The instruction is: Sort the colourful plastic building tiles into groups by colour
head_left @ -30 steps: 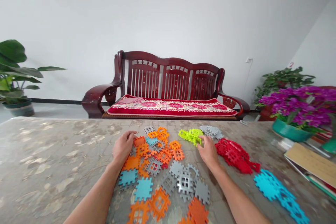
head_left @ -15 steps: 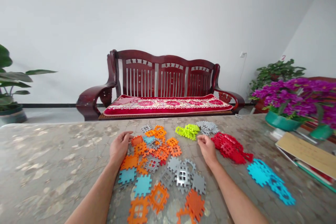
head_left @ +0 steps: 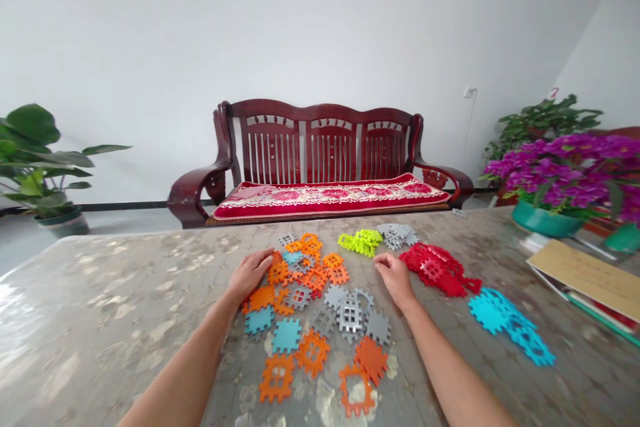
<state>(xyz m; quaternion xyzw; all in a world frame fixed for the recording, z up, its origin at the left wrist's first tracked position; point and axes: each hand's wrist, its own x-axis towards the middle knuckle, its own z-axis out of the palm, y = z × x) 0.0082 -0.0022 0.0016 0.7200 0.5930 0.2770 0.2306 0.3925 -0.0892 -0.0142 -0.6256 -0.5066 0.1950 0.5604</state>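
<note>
Interlocking plastic tiles with notched edges lie on the table. My left hand [head_left: 253, 273] rests at the left edge of the mixed heap, fingers closed on an orange tile [head_left: 276, 257] that they mostly cover. Beside it are more orange tiles [head_left: 315, 278], teal tiles [head_left: 287, 335] and grey tiles [head_left: 350, 315]. My right hand [head_left: 393, 275] hovers low or rests on the table, its fingers curled together with no tile visible in them. It is between the yellow-green tiles [head_left: 361, 241] and the pile of red tiles [head_left: 437, 268].
Separate grey tiles [head_left: 399, 235] and bright blue tiles [head_left: 511, 325] lie to the right. A notebook stack [head_left: 585, 280] and a pot of purple flowers [head_left: 570, 173] stand at the table's right side. Beyond the table is a wooden bench [head_left: 320, 147].
The view has shifted slightly. My left hand has moved right and further over the heap, covering the orange tile beside it. My right hand has stayed nearly in place.
</note>
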